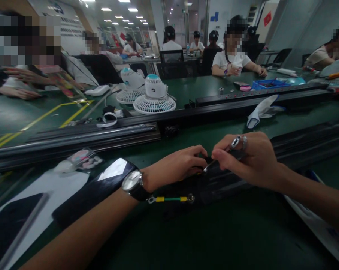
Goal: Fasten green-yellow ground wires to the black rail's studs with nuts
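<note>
— What are the fingers doing?

— The right hand [250,159] pinches a thin metal tool [210,166] between thumb and forefinger, its tip angled down to the left. The left hand [176,167] curls its fingertips down onto a dark part [214,183] lying on the mat; they look pressed together, pinning it.

— Why hold it that way?

— My guess is that the left steadies the part so the tool tip can work at one small spot. The two hands meet almost fingertip to fingertip right over it. What the tip touches I cannot tell; it is too dark there.

— Anything on the hands?

— Rings on the right forefinger, a watch [132,181] on the left wrist, and a green cord [170,199] with yellow ends just near the wrist.

— And around them?

— A green mat [214,240]. White paper [59,187] and a black flat thing lie near left, and a small bag [82,157] beyond them. A dark rail [102,135] crosses the bench just beyond the hands. Past it stand two white fans [154,95], and a glove [263,110] lies to the right.

— The room?

— A long shared bench under ceiling lights, with other people seated along the far side, their hands busy at their own places.
</note>
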The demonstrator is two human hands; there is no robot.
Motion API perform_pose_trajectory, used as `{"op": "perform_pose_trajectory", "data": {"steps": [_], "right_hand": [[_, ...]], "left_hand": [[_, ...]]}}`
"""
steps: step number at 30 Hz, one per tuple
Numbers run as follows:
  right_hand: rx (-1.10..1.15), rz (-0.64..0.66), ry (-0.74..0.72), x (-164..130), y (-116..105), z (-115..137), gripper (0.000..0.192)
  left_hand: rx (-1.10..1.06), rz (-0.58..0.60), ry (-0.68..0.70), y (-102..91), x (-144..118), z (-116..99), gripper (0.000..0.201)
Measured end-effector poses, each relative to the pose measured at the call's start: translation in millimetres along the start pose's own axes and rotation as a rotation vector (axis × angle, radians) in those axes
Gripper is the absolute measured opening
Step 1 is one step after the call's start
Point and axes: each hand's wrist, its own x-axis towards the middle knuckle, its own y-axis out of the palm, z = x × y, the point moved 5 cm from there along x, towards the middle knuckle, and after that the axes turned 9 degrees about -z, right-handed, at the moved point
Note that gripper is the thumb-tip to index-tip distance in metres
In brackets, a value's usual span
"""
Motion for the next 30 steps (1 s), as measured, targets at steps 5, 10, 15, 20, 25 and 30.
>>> {"op": "perform_pose_trajectory", "data": {"steps": [5, 10, 15, 20, 25, 30], "right_hand": [[0.034, -0.018, -0.041, 1.2, -2.9, 12.9, 0.015], [0.045, 0.009, -0.048, 1.3, -1.8, 17.8, 0.018], [0.039, 0.024, -0.025, -0.9, -1.9, 15.1, 0.017], [0.039, 0.031, -0.024, -2.0, -1.1, 15.3, 0.016], [0.034, 0.033, -0.039, -2.5, 0.5, 16.2, 0.017], [0.055, 0.046, -0.039, -3.7, 2.1, 14.6, 0.014]], "left_hand": [[-0.033, -0.022, -0.010, 2.1, 0.3, 2.1, 0.018], [-0.042, -0.078, 0.027, 5.3, 0.6, 6.1, 0.016], [-0.064, -0.061, 0.039, 8.7, -0.4, 10.8, 0.023], [-0.104, -0.034, 0.018, 9.2, -0.2, 13.8, 0.029], [-0.157, -0.059, 0.024, 7.0, 0.3, 12.4, 0.022], [-0.177, -0.078, 0.007, 7.4, 0.2, 12.7, 0.016]]}}
